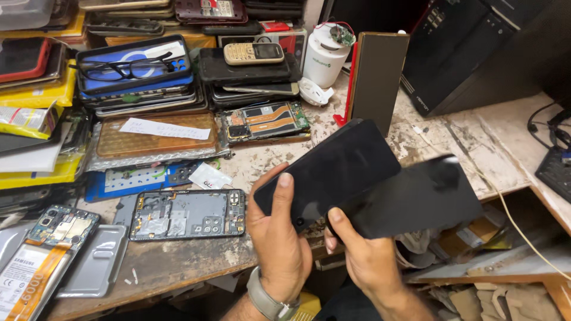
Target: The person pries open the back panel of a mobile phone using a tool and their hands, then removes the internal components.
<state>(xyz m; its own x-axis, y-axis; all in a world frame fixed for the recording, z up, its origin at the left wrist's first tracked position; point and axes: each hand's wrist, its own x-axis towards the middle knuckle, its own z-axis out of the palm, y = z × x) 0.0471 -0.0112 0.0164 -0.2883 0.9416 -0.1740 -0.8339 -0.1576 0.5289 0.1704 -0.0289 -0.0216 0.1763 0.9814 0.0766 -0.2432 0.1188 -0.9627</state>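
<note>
My left hand (278, 235) grips a black smartphone (333, 169) by its lower end, thumb lying on the dark glass. My right hand (360, 255) pinches a thin, glossy black panel (416, 199) that overlaps the phone's right side and looks blurred. Both are held above the front edge of the worn workbench (178, 261). A grey watch sits on my left wrist.
An opened phone frame (187, 214) lies left of my hands, with a battery (27, 276) and circuit board (62, 226) further left. Stacks of phones (250, 74), glasses (128, 66), a white cylinder (326, 56) and a dark upright slab (377, 74) stand behind. A black case (470, 53) fills the right.
</note>
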